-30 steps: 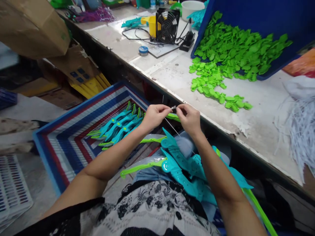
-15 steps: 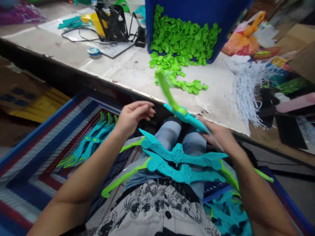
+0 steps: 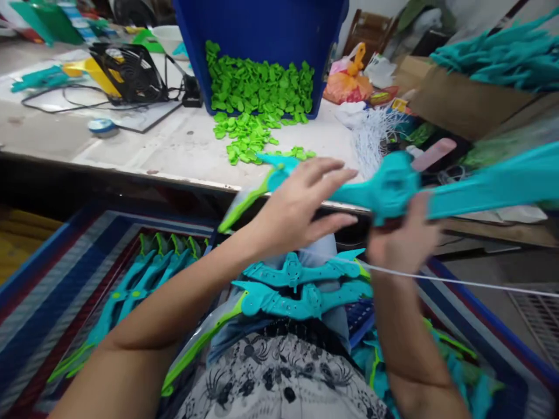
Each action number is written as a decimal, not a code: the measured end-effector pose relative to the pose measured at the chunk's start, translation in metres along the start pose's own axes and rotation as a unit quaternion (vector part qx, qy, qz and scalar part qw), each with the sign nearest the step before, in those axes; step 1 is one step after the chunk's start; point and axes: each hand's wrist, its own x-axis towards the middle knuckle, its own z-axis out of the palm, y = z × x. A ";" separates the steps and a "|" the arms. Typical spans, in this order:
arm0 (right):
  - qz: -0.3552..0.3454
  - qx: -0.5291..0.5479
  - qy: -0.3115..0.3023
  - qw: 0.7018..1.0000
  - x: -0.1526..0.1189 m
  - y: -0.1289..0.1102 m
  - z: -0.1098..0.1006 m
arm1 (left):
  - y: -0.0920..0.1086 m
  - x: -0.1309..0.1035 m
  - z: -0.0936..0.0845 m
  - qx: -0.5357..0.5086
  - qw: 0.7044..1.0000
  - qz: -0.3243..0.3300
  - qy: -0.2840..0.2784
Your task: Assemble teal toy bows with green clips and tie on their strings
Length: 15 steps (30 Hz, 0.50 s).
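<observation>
My right hand [image 3: 399, 241] is closed round the middle of a long teal toy bow [image 3: 393, 183], raised above my lap and partly blurred. My left hand [image 3: 305, 201] has its fingers apart, in front of the bow's left part; it grips nothing that I can see. A bright green tip [image 3: 248, 206] ends the bow on the left. A white string [image 3: 437, 276] runs from near my hands to the right edge. Two more teal bows [image 3: 279, 302] with green tips lie across my lap.
A blue bin [image 3: 262, 29] of small green pieces [image 3: 262, 87] lies tipped on the table [image 3: 174, 151], some spilled before it. A black fan [image 3: 131, 73] stands left, white strings [image 3: 375, 137] right. More bows [image 3: 140, 279] lie on a striped mat [image 3: 56, 291]. A carton [image 3: 467, 105] holds teal parts.
The view has turned rightward. My right hand has brought the bow up and turned it lengthwise across the view. My left hand has moved right to the bow, and its fingers have opened.
</observation>
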 end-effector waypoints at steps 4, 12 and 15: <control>0.278 0.280 0.136 0.909 -0.057 0.010 0.053 | -0.050 0.001 0.044 0.133 0.949 -0.064 -0.280; 0.477 0.294 -0.341 0.755 -0.140 0.030 -0.011 | -0.124 -0.026 0.069 0.108 0.886 -0.213 -0.398; 0.299 0.190 -0.606 0.712 -0.122 0.012 -0.054 | -0.134 -0.026 0.070 0.090 0.891 -0.216 -0.389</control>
